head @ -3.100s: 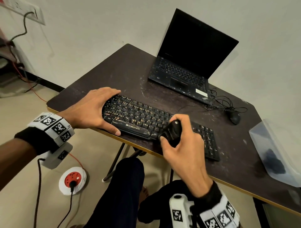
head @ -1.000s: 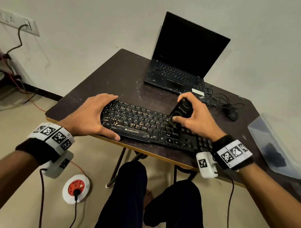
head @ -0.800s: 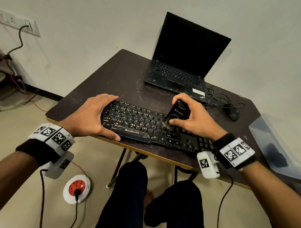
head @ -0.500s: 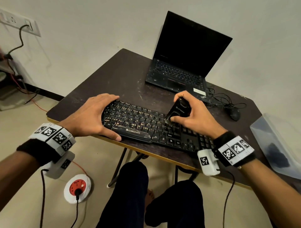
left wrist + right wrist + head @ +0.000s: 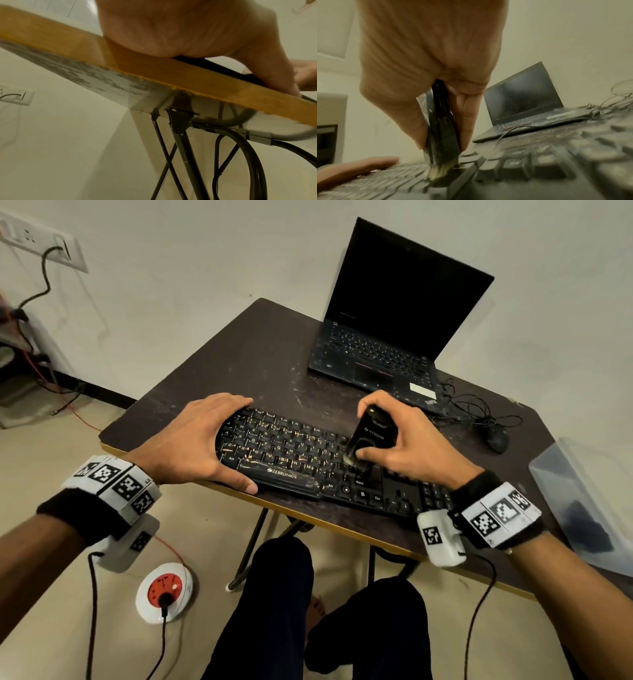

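A black keyboard [image 5: 291, 453] lies along the front edge of the dark table [image 5: 239, 361]. My left hand [image 5: 202, 440] grips its left end, fingers curled over the top corner and thumb on the front edge. My right hand [image 5: 404, 446] grips a small black brush [image 5: 371, 436], held upright over the middle of the keyboard. In the right wrist view the brush [image 5: 441, 121] is pinched between thumb and fingers, and its pale bristles [image 5: 436, 171] press down on the keys [image 5: 539, 162]. In the left wrist view, the left palm [image 5: 188, 27] rests on the table edge [image 5: 154, 75].
An open black laptop [image 5: 394, 337] with a dark screen stands behind the keyboard. A mouse [image 5: 496, 440] and tangled cable [image 5: 472, 409] lie to its right. A clear plastic container [image 5: 589, 501] sits at the table's right edge. My knees [image 5: 274, 611] are under the table, with a round socket [image 5: 164, 590] on the floor.
Three seconds ago the brush was near the keyboard's front edge; it now stands on the middle keys. Over the last second it shifted slightly left and right. The left hand has not moved.
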`<state>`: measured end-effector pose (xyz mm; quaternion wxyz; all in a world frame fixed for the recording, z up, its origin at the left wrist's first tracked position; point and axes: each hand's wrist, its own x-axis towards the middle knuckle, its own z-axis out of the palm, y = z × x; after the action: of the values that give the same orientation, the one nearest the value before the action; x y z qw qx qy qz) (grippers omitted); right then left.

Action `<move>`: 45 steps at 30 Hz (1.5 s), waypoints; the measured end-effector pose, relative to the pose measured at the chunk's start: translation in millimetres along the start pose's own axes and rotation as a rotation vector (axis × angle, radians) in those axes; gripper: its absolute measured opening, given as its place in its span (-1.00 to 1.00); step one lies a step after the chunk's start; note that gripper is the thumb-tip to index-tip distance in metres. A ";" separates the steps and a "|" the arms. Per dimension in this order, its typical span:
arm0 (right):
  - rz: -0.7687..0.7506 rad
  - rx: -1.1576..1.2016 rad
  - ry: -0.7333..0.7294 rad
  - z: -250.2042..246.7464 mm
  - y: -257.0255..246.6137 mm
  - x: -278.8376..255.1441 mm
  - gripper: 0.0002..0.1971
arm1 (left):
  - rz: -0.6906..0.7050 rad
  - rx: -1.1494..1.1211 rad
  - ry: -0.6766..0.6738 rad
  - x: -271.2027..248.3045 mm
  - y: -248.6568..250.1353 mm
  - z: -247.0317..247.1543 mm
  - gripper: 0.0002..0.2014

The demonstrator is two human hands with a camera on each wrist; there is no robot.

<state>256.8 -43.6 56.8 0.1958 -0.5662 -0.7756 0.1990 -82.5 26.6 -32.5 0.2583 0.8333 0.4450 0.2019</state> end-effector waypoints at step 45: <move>-0.060 0.030 -0.057 9.0 -7.8 11.4 -0.48 | 0.029 0.004 0.020 -0.8 -0.7 1.2 0.40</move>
<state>242.6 -35.6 54.2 0.1879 -0.5337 -0.7945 0.2207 -82.6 26.0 -34.0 0.2492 0.8381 0.4361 0.2130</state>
